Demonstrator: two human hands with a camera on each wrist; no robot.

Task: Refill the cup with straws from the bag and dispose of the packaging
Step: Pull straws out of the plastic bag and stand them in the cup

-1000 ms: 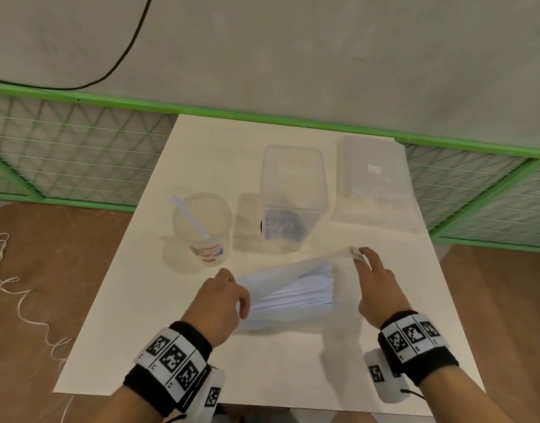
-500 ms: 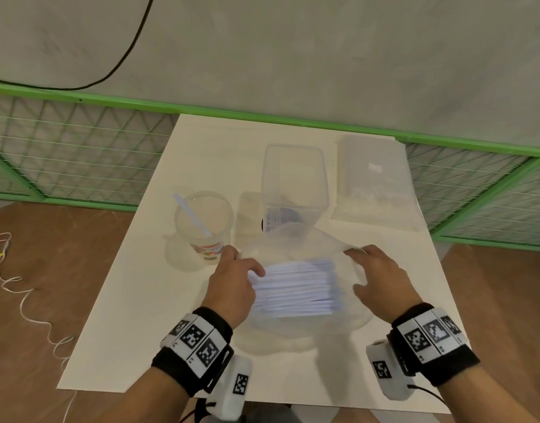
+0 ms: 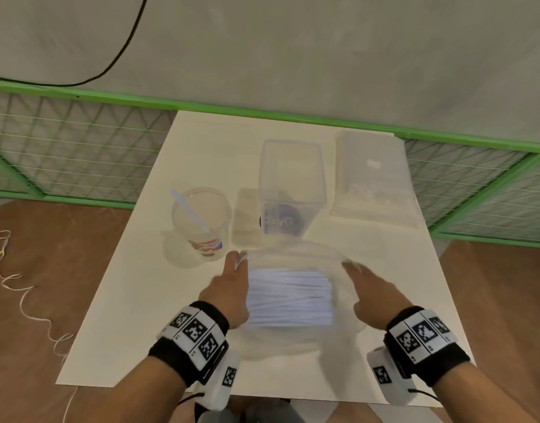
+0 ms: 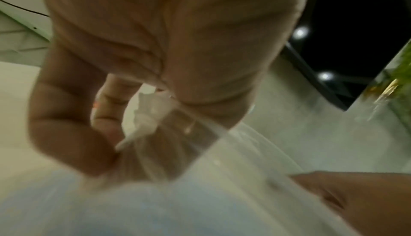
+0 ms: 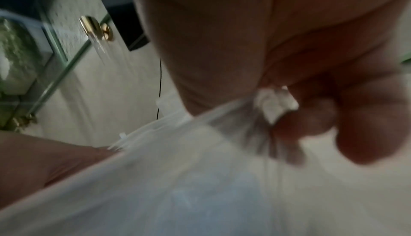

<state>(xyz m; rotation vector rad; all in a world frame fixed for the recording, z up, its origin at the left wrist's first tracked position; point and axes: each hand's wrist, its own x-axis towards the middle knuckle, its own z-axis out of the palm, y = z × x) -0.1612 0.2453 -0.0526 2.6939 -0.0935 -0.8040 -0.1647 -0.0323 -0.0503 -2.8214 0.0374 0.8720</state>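
Note:
A clear plastic bag (image 3: pixel 293 254) holding a stack of white straws (image 3: pixel 290 297) hangs between my hands above the near part of the table. My left hand (image 3: pixel 232 282) pinches the bag's left top corner (image 4: pixel 146 116) between thumb and fingers. My right hand (image 3: pixel 372 291) pinches the right top corner (image 5: pixel 275 104) the same way. The bag's film is stretched taut between the two grips. A clear cup (image 3: pixel 200 219) with one straw (image 3: pixel 189 213) in it stands to the left on the table.
A tall clear rectangular container (image 3: pixel 291 190) stands just behind the bag. Another flat clear packet (image 3: pixel 374 181) lies at the back right of the white table (image 3: pixel 134 315). Green mesh fencing (image 3: pixel 64 148) runs behind and beside the table.
Both hands have raised the bag off the table and pulled its top corners apart. The straws now hang in the bag's bottom.

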